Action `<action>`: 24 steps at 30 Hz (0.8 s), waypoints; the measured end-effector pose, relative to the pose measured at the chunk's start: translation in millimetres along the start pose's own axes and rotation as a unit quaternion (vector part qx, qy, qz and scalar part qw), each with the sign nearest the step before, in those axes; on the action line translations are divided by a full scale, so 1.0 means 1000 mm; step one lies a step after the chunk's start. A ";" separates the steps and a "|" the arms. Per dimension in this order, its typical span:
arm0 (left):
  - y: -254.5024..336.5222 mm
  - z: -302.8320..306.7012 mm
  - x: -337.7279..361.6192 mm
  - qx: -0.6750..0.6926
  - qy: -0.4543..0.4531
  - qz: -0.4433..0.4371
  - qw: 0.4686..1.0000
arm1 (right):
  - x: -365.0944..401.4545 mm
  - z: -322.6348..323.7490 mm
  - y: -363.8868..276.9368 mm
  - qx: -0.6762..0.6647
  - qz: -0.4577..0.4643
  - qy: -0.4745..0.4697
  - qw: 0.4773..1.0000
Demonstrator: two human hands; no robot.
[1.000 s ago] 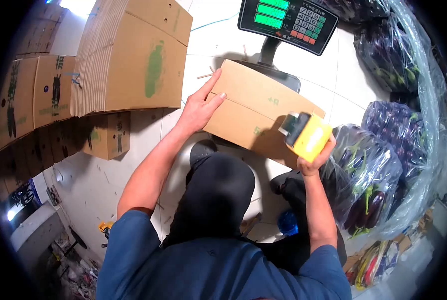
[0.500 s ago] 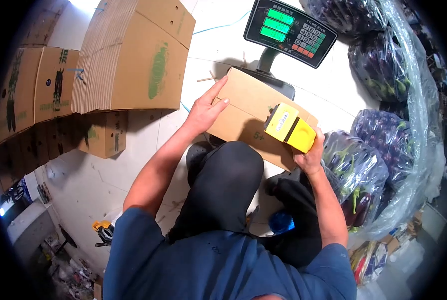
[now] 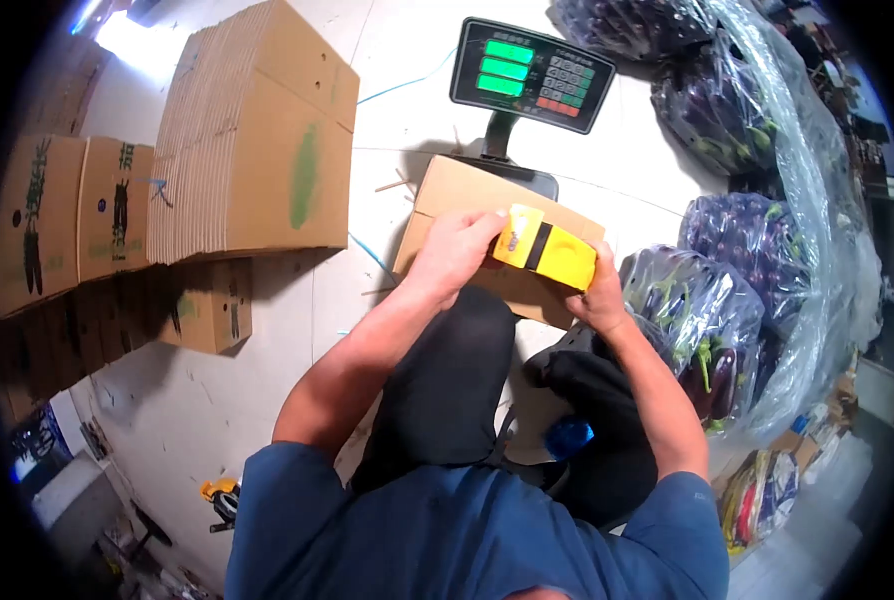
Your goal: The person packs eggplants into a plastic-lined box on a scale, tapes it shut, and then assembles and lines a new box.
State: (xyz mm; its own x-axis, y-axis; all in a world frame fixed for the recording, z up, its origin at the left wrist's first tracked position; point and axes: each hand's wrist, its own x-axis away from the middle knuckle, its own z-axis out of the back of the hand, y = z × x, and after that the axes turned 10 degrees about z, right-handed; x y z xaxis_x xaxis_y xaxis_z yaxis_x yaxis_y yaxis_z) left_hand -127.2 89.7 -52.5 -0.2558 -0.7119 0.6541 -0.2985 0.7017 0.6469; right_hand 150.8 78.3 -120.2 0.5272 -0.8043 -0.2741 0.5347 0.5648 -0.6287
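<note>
A closed cardboard box (image 3: 457, 190) lies in front of me on the platform of a scale (image 3: 533, 75) with a lit green display. Above the box, my right hand (image 3: 599, 295) grips the right end of a yellow and black tool (image 3: 567, 260). My left hand (image 3: 459, 250) is at the tool's left end, its fingers closed against it. Whatever the left fingertips pinch there is too small to make out.
Flattened cartons (image 3: 292, 150) stand stacked at the left, with printed boxes (image 3: 42, 220) beside them. Plastic bags of eggplants (image 3: 692, 310) line the right side. A yellow and black tool (image 3: 222, 492) lies on the floor at the lower left.
My left hand has left the box's upper left edge and moved right to the yellow tool. The tool has shifted slightly left and turned in my right hand. The camera view has shifted.
</note>
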 end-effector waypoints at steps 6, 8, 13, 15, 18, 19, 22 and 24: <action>0.011 -0.015 0.010 0.017 0.044 0.013 0.999 | 0.000 0.009 -0.010 0.004 -0.026 -0.015 1.000; 0.016 -0.010 0.013 -0.019 0.046 -0.007 0.999 | -0.006 0.009 -0.014 -0.001 -0.013 -0.018 1.000; 0.008 0.002 0.001 -0.292 0.158 -0.163 0.929 | -0.005 0.002 -0.010 -0.005 -0.025 0.000 1.000; 0.002 0.006 -0.004 -0.387 0.200 -0.281 0.855 | -0.005 0.001 -0.011 -0.003 -0.035 -0.003 0.999; 0.005 0.005 -0.001 -0.395 0.198 -0.252 0.861 | -0.004 0.005 -0.011 0.007 -0.027 -0.015 0.999; 0.005 0.007 -0.002 -0.434 0.209 -0.268 0.835 | -0.004 0.007 -0.013 -0.007 -0.032 -0.010 0.999; 0.035 0.024 0.012 -0.350 0.251 -0.297 0.852 | -0.003 0.006 -0.010 -0.001 -0.030 0.034 0.999; 0.068 0.059 0.037 -0.263 0.266 -0.277 0.885 | -0.002 0.014 -0.013 0.001 -0.040 0.020 0.999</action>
State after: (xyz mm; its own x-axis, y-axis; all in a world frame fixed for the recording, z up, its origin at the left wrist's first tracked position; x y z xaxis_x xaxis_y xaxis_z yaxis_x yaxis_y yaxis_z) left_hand -211.0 109.2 -6.8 0.3072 -0.9344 0.1803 0.2627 0.2654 0.9277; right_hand 152.0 75.2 -101.5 0.4552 -0.8541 -0.2515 0.5755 0.4978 -0.6489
